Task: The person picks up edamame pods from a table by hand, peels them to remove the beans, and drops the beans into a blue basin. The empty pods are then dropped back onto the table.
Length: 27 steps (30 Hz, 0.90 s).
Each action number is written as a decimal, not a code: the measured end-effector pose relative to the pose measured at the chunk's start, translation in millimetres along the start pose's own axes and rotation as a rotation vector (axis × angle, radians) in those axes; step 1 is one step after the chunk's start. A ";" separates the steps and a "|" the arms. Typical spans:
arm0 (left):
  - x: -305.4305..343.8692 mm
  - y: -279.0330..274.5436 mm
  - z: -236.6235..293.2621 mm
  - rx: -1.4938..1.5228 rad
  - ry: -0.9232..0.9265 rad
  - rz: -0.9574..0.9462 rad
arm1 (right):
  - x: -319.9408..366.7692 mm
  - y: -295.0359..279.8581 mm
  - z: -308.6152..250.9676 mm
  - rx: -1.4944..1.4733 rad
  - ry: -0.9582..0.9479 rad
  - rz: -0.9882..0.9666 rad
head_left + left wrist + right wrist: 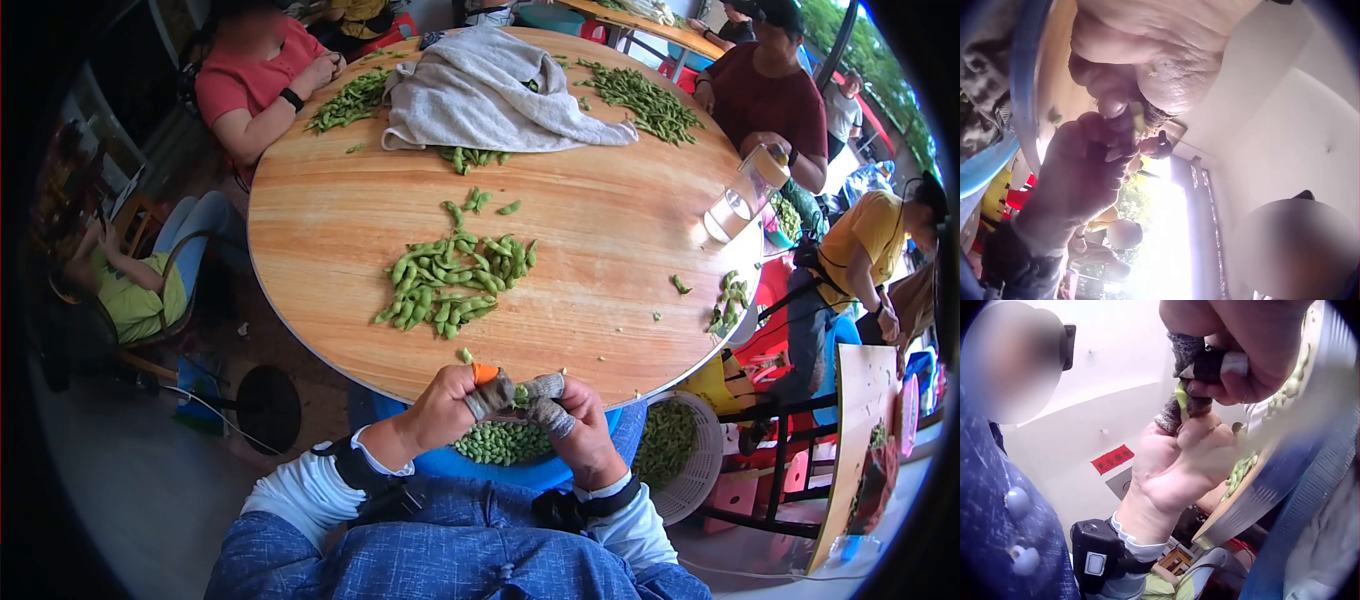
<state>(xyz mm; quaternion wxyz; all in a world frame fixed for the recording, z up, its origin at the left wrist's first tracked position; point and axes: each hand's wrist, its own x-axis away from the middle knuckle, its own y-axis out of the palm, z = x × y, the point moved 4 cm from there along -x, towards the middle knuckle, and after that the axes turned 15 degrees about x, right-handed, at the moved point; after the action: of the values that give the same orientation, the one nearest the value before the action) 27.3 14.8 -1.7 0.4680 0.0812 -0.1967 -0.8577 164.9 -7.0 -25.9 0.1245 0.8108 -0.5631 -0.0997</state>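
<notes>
In the head view, my left hand [440, 408] and right hand [585, 435] meet just off the table's near edge. Between their fingertips they pinch a green soybean pod [521, 397], mostly covered by the fingers. A bright green piece of the pod [1181, 397] shows in the right wrist view. Grey cloth covers wrap several fingers, and the left hand also wears an orange one [485, 373]. Directly below the hands sits a blue basin [540, 474] holding shelled green beans [500, 443]. A pile of whole pods [450, 275] lies on the table beyond the hands.
The round wooden table [320, 260] carries a grey towel [480, 95], more pods [645, 100] and a clear jug [745, 195] at its right edge. A white basket of pods [705, 450] stands at lower right. Other people sit around the table.
</notes>
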 end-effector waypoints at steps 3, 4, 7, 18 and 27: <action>1.0 -9.4 -10.6 0.139 -0.090 -0.004 | -3.2 -2.2 2.8 -0.112 0.027 -0.052; -0.1 -10.7 -7.5 0.011 -0.075 -0.014 | -4.6 -2.9 2.3 -0.157 0.037 -0.064; -3.1 -0.9 14.5 -0.293 0.053 0.025 | -5.6 -6.1 -6.4 0.019 0.133 -0.016; -3.7 4.6 26.7 -0.786 0.180 -0.094 | -2.5 -2.4 -17.8 0.358 0.106 0.041; -4.6 -4.8 10.3 -0.414 0.061 -0.050 | 0.7 -0.1 -15.5 0.155 0.158 0.017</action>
<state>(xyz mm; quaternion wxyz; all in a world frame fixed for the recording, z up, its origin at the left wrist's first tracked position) 22.8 23.7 5.4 0.4590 0.0142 -0.0002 -0.8883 169.9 -6.2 -11.3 0.1061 0.8186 -0.5645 0.0097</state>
